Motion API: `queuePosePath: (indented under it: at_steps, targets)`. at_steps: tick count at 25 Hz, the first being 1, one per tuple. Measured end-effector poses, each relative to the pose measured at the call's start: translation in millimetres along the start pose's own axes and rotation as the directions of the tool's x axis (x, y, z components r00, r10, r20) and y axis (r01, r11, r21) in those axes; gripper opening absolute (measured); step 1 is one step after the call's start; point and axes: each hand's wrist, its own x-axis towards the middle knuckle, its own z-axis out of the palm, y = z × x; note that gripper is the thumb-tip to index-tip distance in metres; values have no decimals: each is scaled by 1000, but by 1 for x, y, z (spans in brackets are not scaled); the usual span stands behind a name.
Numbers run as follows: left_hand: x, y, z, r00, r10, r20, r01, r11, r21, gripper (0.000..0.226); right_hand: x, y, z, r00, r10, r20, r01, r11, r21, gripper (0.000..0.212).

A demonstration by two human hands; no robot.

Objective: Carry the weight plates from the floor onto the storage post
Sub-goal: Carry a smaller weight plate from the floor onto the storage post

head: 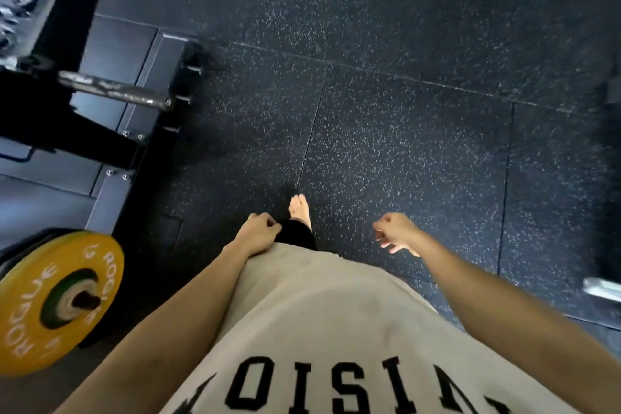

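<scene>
A: Head view, looking straight down. I see my left hand (258, 232) at the hem of the beige shirt (322, 312), fingers loosely curled, holding nothing.

B: And the other one?

A: My right hand (396, 232) hangs out to the side over the speckled black floor (403, 131), fingers loosely curled too, and empty. One bare foot (300, 208) shows ahead, between the two hands.

B: Where are the weight plates?

A: One yellow plate (57, 299) sits at the lower left, upright on a post (85, 301) through its green centre, with a black plate edge just behind it. It is well apart from both hands.

B: Any other post?

A: A bare metal peg (117, 89) sticks out from the black rack (77, 131) at the upper left, nothing on the part I can see. I cannot tell what the blurred objects at the right edge are.
</scene>
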Motion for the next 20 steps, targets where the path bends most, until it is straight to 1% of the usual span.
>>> queuePosePath:
  at_steps: [3, 5, 7, 10, 12, 13, 15, 16, 18, 20]
  targets:
    - [55, 35, -32, 999, -43, 15, 44, 998, -48, 28, 37, -24, -36, 999, 47, 8, -46, 998, -52, 16]
    - [92, 56, -54, 997, -52, 51, 53, 998, -33, 30, 61, -44, -58, 998, 63, 14, -62, 994, -89, 16]
    - [135, 86, -92, 996, -47, 76, 48, 999, -10, 30, 89, -75, -90, 997, 74, -9, -74, 989, -127, 14]
    - [189, 135, -164, 998, -25, 60, 26, 999, -21, 28, 122, -140, -148, 993, 72, -96, -79, 995, -65, 24]
    - [227, 160, -210, 999, -31, 38, 31, 999, -8, 27, 145, -187, -185, 988, 15, -154, -24, 998, -58, 29]
    - [244, 169, -228, 998, -42, 39, 41, 999, 12, 27, 154, -208, -200, 983, -9, -181, 2, 999, -43, 29]
    - [279, 193, -262, 996, -67, 60, 65, 997, 33, 26, 180, -248, -230, 969, -9, -245, 4, 1000, -22, 27]
    - [297, 205, -276, 995, -82, 63, 81, 996, 23, 26, 195, -265, -243, 967, -13, -253, 9, 1000, -19, 27]
    - [331, 230, -300, 991, -109, 72, 110, 994, -12, 28, 227, -301, -272, 975, -21, -222, 17, 1000, -23, 26]
    - [363, 255, -319, 987, -140, 84, 144, 989, -44, 30, 268, -344, -306, 979, -28, -204, 17, 998, -54, 21]
